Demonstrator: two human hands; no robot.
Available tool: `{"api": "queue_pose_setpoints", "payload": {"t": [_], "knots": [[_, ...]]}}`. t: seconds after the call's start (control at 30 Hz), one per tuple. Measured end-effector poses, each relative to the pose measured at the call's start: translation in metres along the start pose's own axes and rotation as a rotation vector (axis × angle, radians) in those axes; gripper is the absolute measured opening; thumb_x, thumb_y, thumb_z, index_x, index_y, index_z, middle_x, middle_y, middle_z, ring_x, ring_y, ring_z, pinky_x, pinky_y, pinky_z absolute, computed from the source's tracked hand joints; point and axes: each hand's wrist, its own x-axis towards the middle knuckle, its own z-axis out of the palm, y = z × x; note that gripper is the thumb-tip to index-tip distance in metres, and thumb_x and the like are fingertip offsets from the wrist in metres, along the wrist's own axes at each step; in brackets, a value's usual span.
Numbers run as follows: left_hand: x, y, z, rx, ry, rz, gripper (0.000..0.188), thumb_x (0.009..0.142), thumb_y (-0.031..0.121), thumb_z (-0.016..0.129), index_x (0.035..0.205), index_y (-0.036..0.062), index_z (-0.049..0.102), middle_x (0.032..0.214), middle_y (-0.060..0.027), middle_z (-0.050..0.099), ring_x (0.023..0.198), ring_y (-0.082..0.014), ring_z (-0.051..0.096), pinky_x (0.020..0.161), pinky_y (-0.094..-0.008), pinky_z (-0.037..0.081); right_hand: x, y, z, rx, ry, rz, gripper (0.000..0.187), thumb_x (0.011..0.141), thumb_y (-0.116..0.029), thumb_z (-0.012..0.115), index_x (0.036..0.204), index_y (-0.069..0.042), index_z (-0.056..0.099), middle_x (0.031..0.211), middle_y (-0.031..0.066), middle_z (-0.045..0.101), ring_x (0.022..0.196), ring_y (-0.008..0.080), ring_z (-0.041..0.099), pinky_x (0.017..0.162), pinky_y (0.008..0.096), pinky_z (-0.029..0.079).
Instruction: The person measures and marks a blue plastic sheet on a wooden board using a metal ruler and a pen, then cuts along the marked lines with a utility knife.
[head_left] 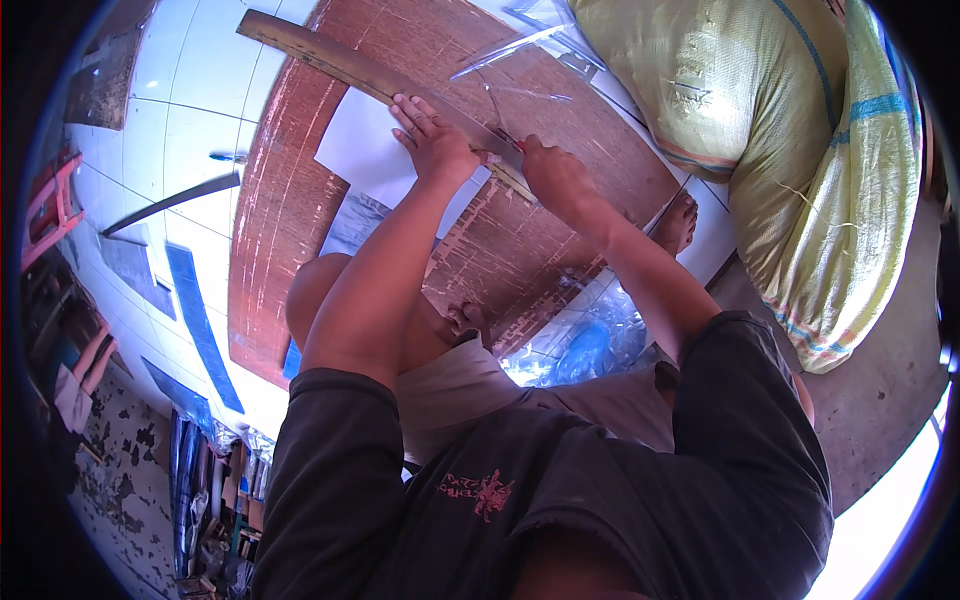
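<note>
A long, narrow straightedge [330,62], brownish and worn, lies slantwise across a white sheet [358,137] on a scratched brown board [300,130]. My left hand [438,145] presses down on it with fingers spread, thumb toward the right. Close by, to the right, my right hand [562,178] is closed around a slim red tool [519,146], apparently a cutter; most of it is hidden in the fist. Its tip is at the straightedge's lower right part. A greyish printed sheet [352,222] lies partly under the white one, beside my left forearm.
Large yellowish woven sacks [690,70] stand at the right. Clear plastic strips [510,50] lie at the board's far edge. On the white tiles at left are a dark curved strip [170,205] and a blue strip [203,325]. Crumpled clear plastic [590,345] lies near my legs.
</note>
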Motion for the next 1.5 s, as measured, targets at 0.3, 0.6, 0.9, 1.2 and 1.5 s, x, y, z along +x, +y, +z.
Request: {"api": "queue_pose_setpoints", "payload": {"t": [0.3,0.6,0.9,1.2,1.5], "knots": [[0.0,-0.003,0.001,0.003,0.0,0.004,0.16,0.066,0.065,0.089,0.151,-0.0182,-0.019,0.161,-0.0411,-0.022,0.153,-0.0514,-0.019,0.124,-0.0617,0.001,-0.006,0.023,0.021,-0.034,-0.009,-0.011,0.028,0.102,-0.012,0.047,0.126,-0.004,0.058,0.11,0.025,0.073,0.103,0.0444,0.072,0.085,0.0501,0.06],[0.001,-0.005,0.004,-0.009,0.036,0.014,0.159,0.066,0.064,0.089,0.152,-0.0183,-0.017,0.161,-0.041,-0.021,0.153,-0.0511,-0.019,0.124,-0.0616,0.002,-0.007,-0.003,-0.005,0.035,0.002,-0.036,0.028,0.104,-0.015,0.043,0.123,-0.001,0.057,0.105,0.0299,0.072,0.099,0.0465,0.072,0.088,0.0556,0.056],[0.003,-0.004,0.007,-0.022,0.071,0.031,0.159,0.065,0.063,0.09,0.152,-0.0183,-0.016,0.161,-0.0417,-0.02,0.153,-0.0516,-0.019,0.124,-0.0618,0.002,0.005,0.011,0.018,0.011,0.035,-0.079,0.029,0.102,-0.011,0.047,0.127,-0.004,0.057,0.112,0.0269,0.072,0.103,0.0451,0.072,0.087,0.052,0.059],[0.0,-0.008,0.005,-0.01,0.007,0.011,0.16,0.066,0.063,0.09,0.152,-0.0184,-0.018,0.16,-0.0417,-0.022,0.153,-0.0517,-0.02,0.124,-0.0622,0.0,-0.019,0.011,0.0,-0.057,-0.076,-0.002,0.03,0.103,-0.015,0.045,0.128,-0.003,0.056,0.109,0.0267,0.073,0.101,0.0451,0.072,0.085,0.0523,0.059],[-0.002,-0.004,0.007,-0.035,0.029,0.016,0.159,0.066,0.063,0.09,0.152,-0.0189,-0.016,0.16,-0.0418,-0.021,0.153,-0.0516,-0.02,0.124,-0.062,0.001,0.0,0.007,0.017,-0.05,0.017,-0.071,0.029,0.101,-0.013,0.048,0.127,-0.002,0.057,0.108,0.0255,0.073,0.101,0.0441,0.072,0.086,0.0515,0.059]]}}
